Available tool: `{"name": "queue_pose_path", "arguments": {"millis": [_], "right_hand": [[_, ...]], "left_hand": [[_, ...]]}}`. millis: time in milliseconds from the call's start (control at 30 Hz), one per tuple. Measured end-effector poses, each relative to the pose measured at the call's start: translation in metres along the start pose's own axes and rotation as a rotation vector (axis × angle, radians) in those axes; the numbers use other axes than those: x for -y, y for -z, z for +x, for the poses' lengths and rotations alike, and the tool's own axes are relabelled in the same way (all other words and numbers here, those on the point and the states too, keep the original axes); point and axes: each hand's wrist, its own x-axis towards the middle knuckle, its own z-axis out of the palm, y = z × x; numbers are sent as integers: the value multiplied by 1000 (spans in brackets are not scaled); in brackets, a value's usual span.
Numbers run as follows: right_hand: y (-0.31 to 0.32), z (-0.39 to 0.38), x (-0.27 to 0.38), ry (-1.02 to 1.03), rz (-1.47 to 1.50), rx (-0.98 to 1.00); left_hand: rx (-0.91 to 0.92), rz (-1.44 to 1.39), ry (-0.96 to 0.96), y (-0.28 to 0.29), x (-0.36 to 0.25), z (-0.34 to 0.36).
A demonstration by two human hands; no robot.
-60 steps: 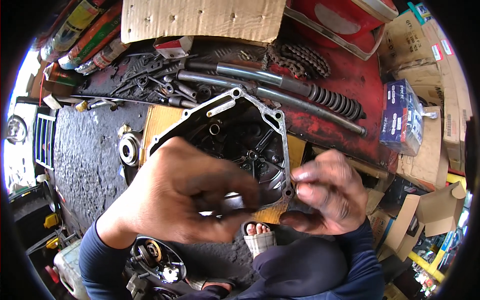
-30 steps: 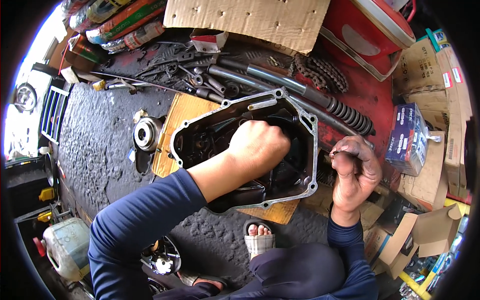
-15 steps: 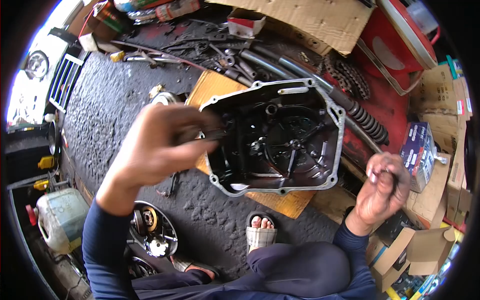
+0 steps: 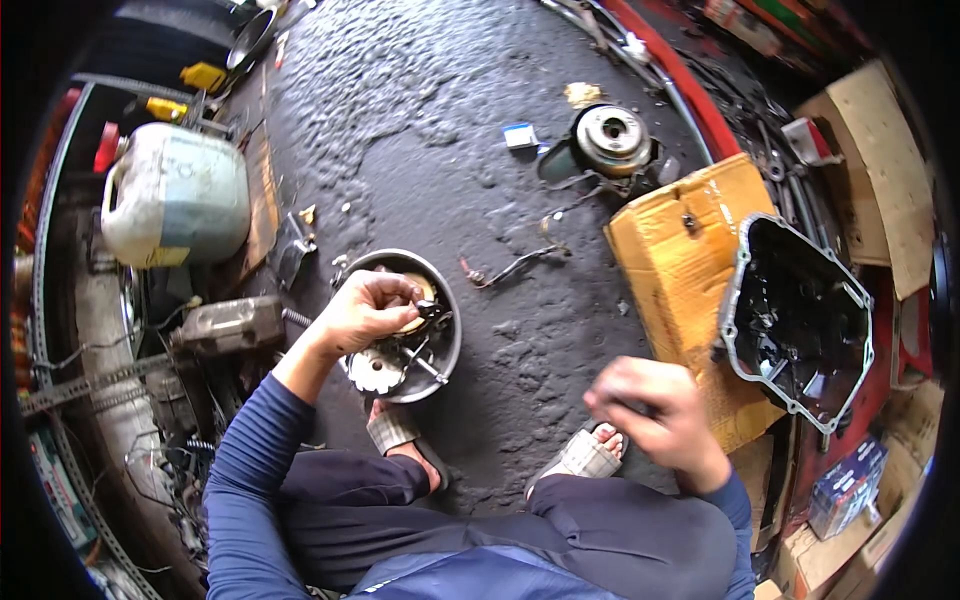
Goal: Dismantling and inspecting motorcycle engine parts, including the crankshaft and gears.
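Observation:
My left hand (image 4: 372, 312) pinches a small dark metal part (image 4: 432, 310) between thumb and fingers. It hovers over a round metal pan (image 4: 453, 335), in which a toothed silvery disc (image 4: 376, 372), a ring-shaped tan part and a rod-like piece lie. My right hand (image 4: 655, 412) is in the air above my right foot, its fingers curled and smeared by motion; whatever it may hold cannot be made out. To its right sits a large engine casing (image 4: 790, 275), dark and oily inside with a pale bolt-holed rim, tilted against yellowish cardboard (image 4: 665, 250).
A round metal engine part (image 4: 612, 140) stands on the dark rough floor beside a small blue-and-white packet (image 4: 520, 136). A thin wire (image 4: 520, 264) lies nearer. At left are a cloudy plastic jug (image 4: 180, 195) and a metal rack; at right, a blue box (image 4: 848, 485) and cartons.
My view has turned left, so the casing now appears at the right. My left hand has gone from in front of the casing to above the pan; my right hand has moved inward.

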Motion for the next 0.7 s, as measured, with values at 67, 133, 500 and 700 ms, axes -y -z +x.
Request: {"name": "queue_pose_path", "arguments": {"millis": [67, 133, 500, 700], "right_hand": [[-45, 21, -41, -134, 101, 21], [-81, 35, -66, -243, 52, 60], [-164, 69, -137, -489, 396, 279], [-135, 47, -122, -415, 271, 336]], "left_hand": [[32, 111, -55, 11, 17, -9], [2, 227, -107, 11, 26, -18], [-42, 445, -215, 18, 78, -21], [-82, 702, -358, 19, 98, -8]]}}
